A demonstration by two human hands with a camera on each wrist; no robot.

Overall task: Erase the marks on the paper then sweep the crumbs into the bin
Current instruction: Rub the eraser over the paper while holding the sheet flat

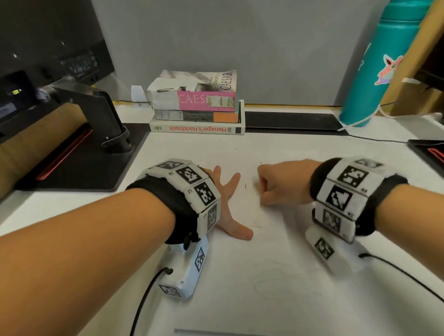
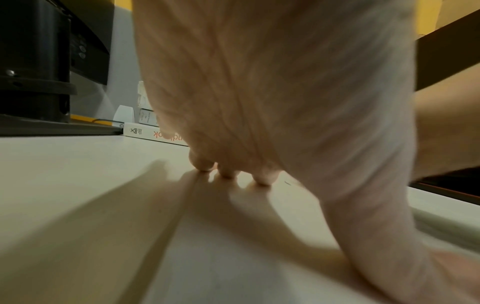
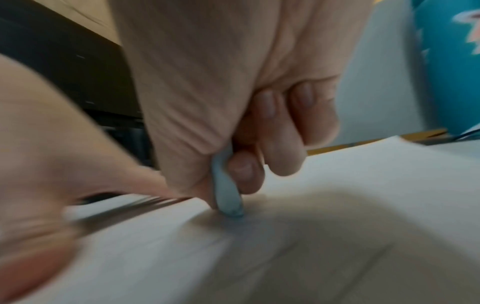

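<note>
A white sheet of paper (image 1: 268,263) lies on the desk with faint pencil marks (image 1: 255,224) on it. My left hand (image 1: 228,201) lies spread on the paper's left part, its fingertips (image 2: 227,173) pressing down. My right hand (image 1: 281,183) is curled in a fist over the paper's upper middle. In the right wrist view it pinches a pale blue eraser (image 3: 226,189) between thumb and forefinger, tip down on the paper (image 3: 363,174). Small dark crumbs (image 1: 245,186) dot the sheet between the hands. No bin shows in any view.
A stack of books (image 1: 196,104) stands behind the paper. A teal bottle (image 1: 380,62) is at the back right. A monitor stand (image 1: 100,115) on a black mat (image 1: 80,166) sits at the left. Another black mat (image 1: 438,154) lies at the right edge.
</note>
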